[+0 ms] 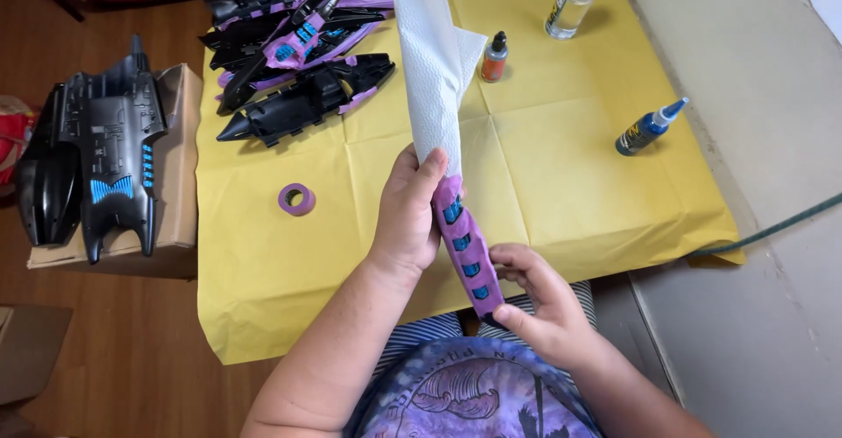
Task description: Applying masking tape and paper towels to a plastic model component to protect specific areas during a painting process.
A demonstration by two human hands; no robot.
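The left hand [405, 219] is closed around a long, narrow plastic part [465, 249], purple with a row of small blue insets, its surface smooth; under the same grip is a white, dimpled paper towel [434, 70] that stands up crumpled from the part's top end; the right hand [537, 302] pinches the part's lower end between thumb and fingers; the part is held tilted above the near edge of the creased yellow paper sheet [561, 192]. On that sheet lie a purple tape roll [296, 199], a heap of black and purple shell pieces [303, 52], a small orange-bodied bottle [495, 57], a blue nozzle-tipped bottle [649, 128] and a clear bottle [574, 0].
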